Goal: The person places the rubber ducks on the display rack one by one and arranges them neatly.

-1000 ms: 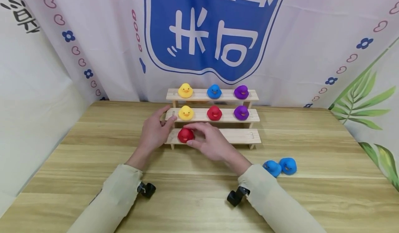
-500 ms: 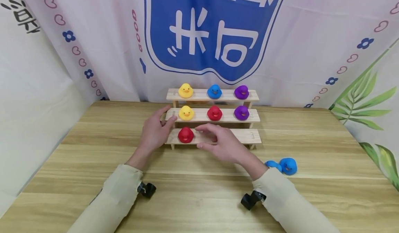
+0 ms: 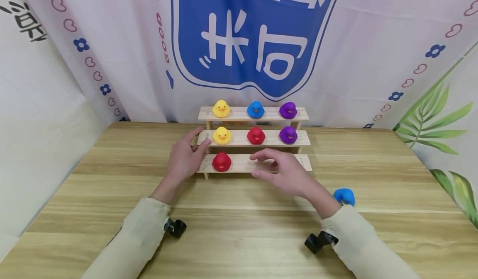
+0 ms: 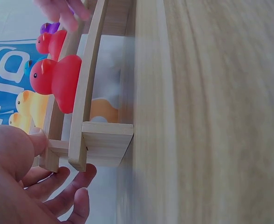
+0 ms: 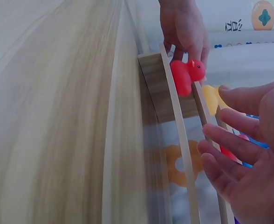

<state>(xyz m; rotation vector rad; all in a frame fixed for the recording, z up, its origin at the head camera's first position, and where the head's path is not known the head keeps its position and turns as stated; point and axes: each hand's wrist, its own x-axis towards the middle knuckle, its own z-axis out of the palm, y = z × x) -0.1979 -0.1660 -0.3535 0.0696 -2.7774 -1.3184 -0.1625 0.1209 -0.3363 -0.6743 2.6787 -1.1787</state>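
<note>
A small three-tier wooden shelf (image 3: 276, 137) stands at the back of the table. My left hand (image 3: 186, 154) grips its left end, thumb on the middle board's end and fingers (image 4: 65, 193) curled around behind. On the bottom board's left end sits a red rubber duck (image 3: 222, 162). My right hand (image 3: 287, 172) hovers over the right half of that board, fingers relaxed and holding nothing. The middle board bears a yellow duck (image 3: 222, 135), a red duck (image 3: 256, 135) and a purple duck (image 3: 288, 135). Up top are a yellow duck (image 3: 221, 109), a blue duck (image 3: 255, 110) and a purple duck (image 3: 288, 110).
On the table to the right lies a blue duck (image 3: 344, 196), partly behind my right forearm. A printed curtain (image 3: 142, 63) hangs just behind the shelf. The wooden tabletop (image 3: 239, 229) extends in front of it.
My right hand has let go of the red duck on the bottom board and moved right. Its forearm now hides one of the two blue ducks. The left hand has stayed put.
</note>
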